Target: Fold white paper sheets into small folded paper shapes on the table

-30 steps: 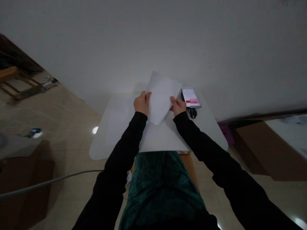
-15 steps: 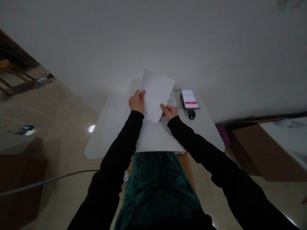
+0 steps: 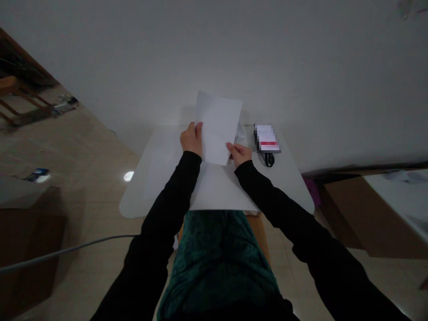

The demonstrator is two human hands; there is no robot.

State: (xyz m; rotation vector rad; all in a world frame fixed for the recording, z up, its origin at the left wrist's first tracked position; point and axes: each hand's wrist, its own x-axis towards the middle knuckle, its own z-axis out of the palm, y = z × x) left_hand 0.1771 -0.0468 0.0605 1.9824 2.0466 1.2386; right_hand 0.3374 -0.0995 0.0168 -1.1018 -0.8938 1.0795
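Observation:
A white sheet of paper [image 3: 219,127] is held up, slightly tilted, over the white table [image 3: 224,191]. My left hand [image 3: 191,139] is closed on its left edge, with the thumb on the front face. Lower on the opposite edge, my right hand [image 3: 240,154] pinches the sheet between thumb and fingers. Behind the right edge shows a pale, crumpled-looking piece [image 3: 240,133], partly hidden by the sheet. The fingers behind the paper are out of sight.
At the table's right lies a blurred-out white and red object [image 3: 267,139] with a coiled black cable [image 3: 269,159] by it. The wall [image 3: 214,53] rises directly behind the table. A grey cable [image 3: 73,250] runs at left. A cardboard box [image 3: 371,214] stands at right.
The sheet has turned slightly to stand more upright, its lower corner shifting right and up. My right hand has moved a little to the right with it; both hands keep their hold.

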